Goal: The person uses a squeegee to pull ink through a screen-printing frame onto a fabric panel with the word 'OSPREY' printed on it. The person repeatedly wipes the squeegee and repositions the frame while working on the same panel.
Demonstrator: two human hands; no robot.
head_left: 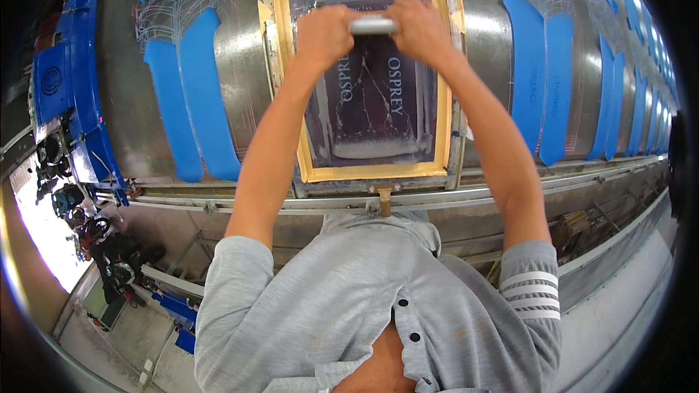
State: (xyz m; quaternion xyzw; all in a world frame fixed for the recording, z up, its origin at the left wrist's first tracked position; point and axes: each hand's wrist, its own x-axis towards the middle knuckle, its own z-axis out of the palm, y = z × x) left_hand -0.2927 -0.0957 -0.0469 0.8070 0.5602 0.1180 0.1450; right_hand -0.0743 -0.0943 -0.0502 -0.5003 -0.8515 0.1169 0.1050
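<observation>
Both my hands grip a pale-handled squeegee [373,25] over the far half of a screen-printing frame. My left hand [325,35] is closed round its left part, and my right hand [421,28] is closed round its right part. Between them shows the light grey handle, slightly blurred; the blade below is hard to make out. The screen frame [375,172] is rectangular, with yellow tape along its inner border. Inside it, the dark purple mesh [368,113] carries pale lettering and thin whitish streaks. A pale band of ink or residue [375,149] lies along the near end.
Blue cut fabric pieces [175,102] lie on the long grey table left of the frame, with more blue pieces [535,80] to the right. A metal rail [480,199] runs along the near edge. Parked motorbikes [120,262] stand at far left.
</observation>
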